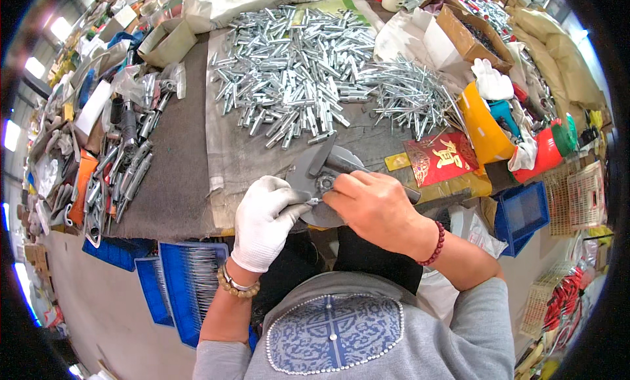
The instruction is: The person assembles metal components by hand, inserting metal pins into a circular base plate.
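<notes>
My left hand, in a white glove, pinches a small silvery metal piece between thumb and fingers. My bare right hand is closed close against its other end; whatever its fingertips hold is hidden. Both hands are over a grey round metal plate at the table's near edge. A dark hammer-like tool lies across the plate, its bar running beneath my right hand. Beyond, a large heap of short silvery metal tubes covers the cloth, with a smaller pile of thin metal pins to its right.
A red envelope lies right of my hands, beside a yellow container and a red one. Hand tools crowd the left. Blue trays stand below the table, and an open cardboard box sits far right.
</notes>
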`<action>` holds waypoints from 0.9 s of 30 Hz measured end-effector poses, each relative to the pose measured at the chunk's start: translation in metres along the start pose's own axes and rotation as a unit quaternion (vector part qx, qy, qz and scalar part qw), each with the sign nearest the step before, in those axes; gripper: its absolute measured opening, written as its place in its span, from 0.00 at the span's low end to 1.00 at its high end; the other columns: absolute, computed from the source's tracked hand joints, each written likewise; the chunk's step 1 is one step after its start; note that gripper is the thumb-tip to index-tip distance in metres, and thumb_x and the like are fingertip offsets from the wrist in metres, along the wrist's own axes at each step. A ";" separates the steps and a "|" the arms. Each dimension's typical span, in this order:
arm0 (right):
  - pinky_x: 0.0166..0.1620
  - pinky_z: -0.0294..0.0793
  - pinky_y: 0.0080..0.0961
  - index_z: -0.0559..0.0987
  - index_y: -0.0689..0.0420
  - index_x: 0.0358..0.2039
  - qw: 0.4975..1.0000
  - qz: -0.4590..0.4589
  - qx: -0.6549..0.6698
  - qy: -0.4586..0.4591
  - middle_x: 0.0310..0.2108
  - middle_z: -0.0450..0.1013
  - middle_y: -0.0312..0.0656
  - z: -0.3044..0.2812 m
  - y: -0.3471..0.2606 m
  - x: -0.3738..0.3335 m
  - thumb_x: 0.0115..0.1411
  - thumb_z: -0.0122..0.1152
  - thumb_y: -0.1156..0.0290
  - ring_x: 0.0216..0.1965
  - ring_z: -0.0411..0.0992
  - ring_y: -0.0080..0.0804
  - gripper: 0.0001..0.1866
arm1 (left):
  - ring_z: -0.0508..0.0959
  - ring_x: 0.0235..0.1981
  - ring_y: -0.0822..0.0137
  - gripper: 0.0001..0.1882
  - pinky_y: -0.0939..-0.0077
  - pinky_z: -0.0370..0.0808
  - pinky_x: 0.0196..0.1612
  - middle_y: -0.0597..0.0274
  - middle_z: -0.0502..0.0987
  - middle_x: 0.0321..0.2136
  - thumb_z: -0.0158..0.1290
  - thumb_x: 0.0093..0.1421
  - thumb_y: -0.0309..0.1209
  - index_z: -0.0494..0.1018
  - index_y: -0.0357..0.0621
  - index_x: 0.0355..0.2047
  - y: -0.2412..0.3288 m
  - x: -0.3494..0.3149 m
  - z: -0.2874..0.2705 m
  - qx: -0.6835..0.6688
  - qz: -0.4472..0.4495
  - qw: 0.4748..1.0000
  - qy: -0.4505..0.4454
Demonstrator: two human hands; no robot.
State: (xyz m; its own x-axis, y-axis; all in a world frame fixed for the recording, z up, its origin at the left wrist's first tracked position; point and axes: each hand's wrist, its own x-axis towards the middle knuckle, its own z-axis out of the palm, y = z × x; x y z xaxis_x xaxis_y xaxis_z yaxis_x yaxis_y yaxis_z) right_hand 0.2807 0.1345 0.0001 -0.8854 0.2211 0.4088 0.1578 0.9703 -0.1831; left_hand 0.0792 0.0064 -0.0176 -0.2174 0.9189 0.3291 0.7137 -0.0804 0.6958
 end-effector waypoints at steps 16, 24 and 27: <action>0.46 0.82 0.42 0.87 0.54 0.37 0.971 0.231 -0.033 0.061 0.38 0.77 0.43 -0.008 0.071 0.009 0.56 0.71 0.73 0.43 0.81 0.46 0.08 | 0.80 0.39 0.57 0.08 0.65 0.77 0.44 0.57 0.79 0.33 0.70 0.52 0.24 0.85 0.42 0.34 -0.003 -0.003 0.002 -0.016 -0.003 1.000 0.007; 0.47 0.81 0.43 0.85 0.57 0.36 0.974 0.195 -0.110 0.020 0.38 0.77 0.44 0.004 0.081 0.017 0.55 0.72 0.71 0.45 0.80 0.47 0.09 | 0.80 0.39 0.56 0.08 0.63 0.77 0.44 0.57 0.79 0.33 0.71 0.53 0.26 0.85 0.42 0.34 -0.004 -0.001 0.003 0.001 0.013 1.000 0.014; 0.46 0.80 0.41 0.84 0.57 0.38 0.974 0.210 0.088 0.020 0.38 0.77 0.45 -0.012 0.051 0.022 0.55 0.71 0.73 0.42 0.80 0.48 0.09 | 0.81 0.39 0.55 0.08 0.63 0.78 0.44 0.57 0.79 0.33 0.71 0.53 0.26 0.86 0.43 0.34 -0.003 -0.001 0.002 0.008 0.013 1.000 0.024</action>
State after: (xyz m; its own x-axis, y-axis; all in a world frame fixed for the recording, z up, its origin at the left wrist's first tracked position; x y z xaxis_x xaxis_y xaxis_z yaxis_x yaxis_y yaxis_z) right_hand 0.2745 0.1901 0.0102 -0.7404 0.6021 0.2989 0.4220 0.7625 -0.4904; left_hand 0.0787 0.0064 -0.0218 -0.2301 0.8966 0.3784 0.7302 -0.0980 0.6762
